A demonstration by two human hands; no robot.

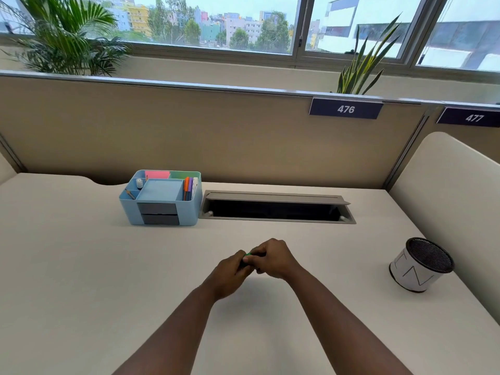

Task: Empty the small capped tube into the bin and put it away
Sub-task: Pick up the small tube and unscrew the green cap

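A small green capped tube is held between both hands over the middle of the desk; only a sliver of it shows between the fingers. My left hand grips its lower end. My right hand pinches its upper end, fingers curled over it. The bin, a black mesh cylinder wrapped in white paper, stands on the desk at the right, well apart from my hands. A light blue desk organiser sits at the back left.
The organiser holds pens, sticky notes and a small white bottle. An open grey cable tray is sunk into the desk behind my hands. A beige partition runs along the back, a curved divider on the right.
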